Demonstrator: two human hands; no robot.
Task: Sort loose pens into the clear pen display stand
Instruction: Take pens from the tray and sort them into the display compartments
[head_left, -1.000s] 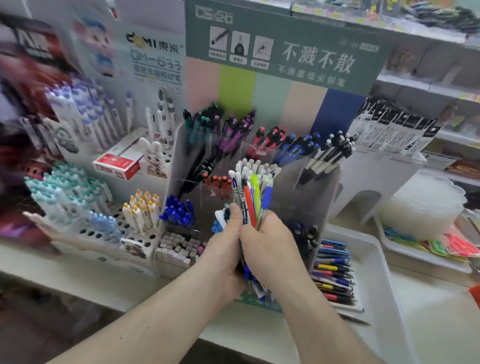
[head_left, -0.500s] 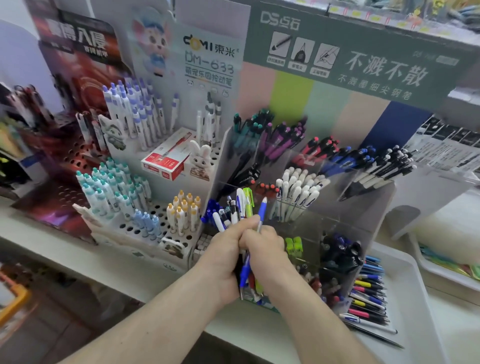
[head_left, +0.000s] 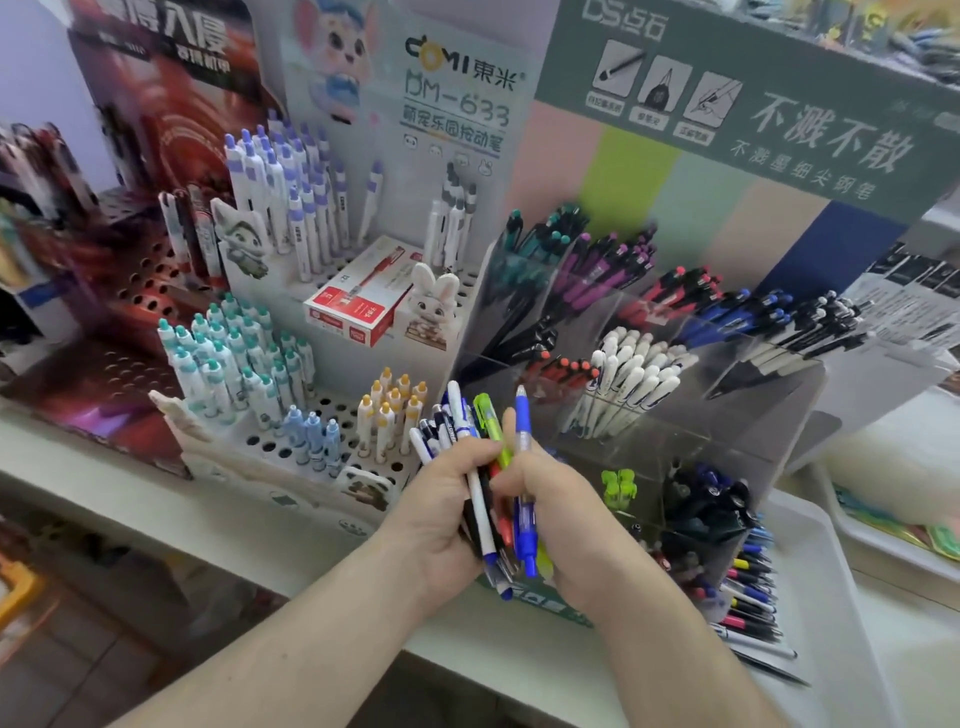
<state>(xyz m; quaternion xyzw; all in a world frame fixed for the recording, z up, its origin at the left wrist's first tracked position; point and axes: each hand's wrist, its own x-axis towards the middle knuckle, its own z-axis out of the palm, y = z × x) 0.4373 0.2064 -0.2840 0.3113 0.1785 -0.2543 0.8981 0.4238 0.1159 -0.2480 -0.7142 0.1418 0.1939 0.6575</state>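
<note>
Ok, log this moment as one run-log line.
stage: sorting | left hand: grips mixed pen bundle | right hand: pinches blue pen, upright beside bundle | clear stand: behind hands

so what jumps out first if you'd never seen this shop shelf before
First, the two hands at centre: the left hand grips a mixed bundle of pens, while the right hand pinches a blue pen upright. Right behind them stands the clear pen display stand, its compartments holding pens sorted by colour. To the left, a white peg rack holds pastel-capped pens upright.
</note>
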